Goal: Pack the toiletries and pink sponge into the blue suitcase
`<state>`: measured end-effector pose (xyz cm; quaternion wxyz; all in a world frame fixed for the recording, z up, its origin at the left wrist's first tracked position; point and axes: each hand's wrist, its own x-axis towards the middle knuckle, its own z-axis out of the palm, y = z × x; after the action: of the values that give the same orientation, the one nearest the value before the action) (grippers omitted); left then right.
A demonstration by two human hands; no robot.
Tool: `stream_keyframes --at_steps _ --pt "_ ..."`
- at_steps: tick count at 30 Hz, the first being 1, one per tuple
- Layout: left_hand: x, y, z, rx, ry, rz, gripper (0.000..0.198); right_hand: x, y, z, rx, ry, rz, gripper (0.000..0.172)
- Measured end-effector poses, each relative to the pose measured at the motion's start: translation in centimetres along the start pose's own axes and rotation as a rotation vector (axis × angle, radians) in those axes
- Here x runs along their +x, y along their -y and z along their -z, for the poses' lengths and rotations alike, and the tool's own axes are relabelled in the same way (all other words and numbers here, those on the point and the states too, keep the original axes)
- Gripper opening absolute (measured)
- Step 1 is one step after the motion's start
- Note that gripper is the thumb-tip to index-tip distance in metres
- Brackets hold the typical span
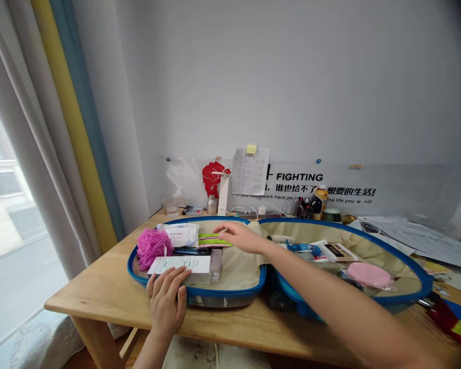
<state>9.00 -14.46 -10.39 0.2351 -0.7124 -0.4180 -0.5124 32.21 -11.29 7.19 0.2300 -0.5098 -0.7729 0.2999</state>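
Observation:
An open suitcase with a blue rim (230,293) lies spread in two halves on the table. My left hand (167,300) is at the front of its left half, fingers stretched out and resting on a white box (195,266). My right hand (240,237) reaches across to the same half, its fingers extended over a green and pink packet (212,240); whether it touches the packet I cannot tell. Around them lie a pink bath puff (153,248), a white pack of wipes or tissues (181,234) and a greyish bottle-like item (216,264).
The suitcase's right half holds a blue-capped bottle (303,249), a pack of cotton swabs (340,251) and a pink round item in clear wrap (371,275). Behind stand a white lamp (223,195) and an orange bottle (320,200). Papers (411,241) lie at right.

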Motion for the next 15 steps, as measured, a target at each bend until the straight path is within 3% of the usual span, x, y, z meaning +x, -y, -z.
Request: stream_keyframes --at_steps 4,7,11,15 --pt "0.4 -0.4 0.2 0.003 -0.023 -0.011 0.031 -5.7 -4.3 6.9 -0.247 0.073 -0.155 0.02" --pt "0.4 -0.5 0.3 -0.005 -0.005 0.009 0.031 -9.8 -8.1 9.9 -0.413 0.209 -0.374 0.03" --pt "0.4 -0.7 0.4 -0.021 0.015 0.044 0.032 -13.7 -11.9 10.8 -0.585 0.295 -0.591 0.051" --pt "0.5 -0.9 0.5 -0.025 0.007 0.041 0.031 -15.0 -13.6 10.0 -0.657 0.307 -0.636 0.06"
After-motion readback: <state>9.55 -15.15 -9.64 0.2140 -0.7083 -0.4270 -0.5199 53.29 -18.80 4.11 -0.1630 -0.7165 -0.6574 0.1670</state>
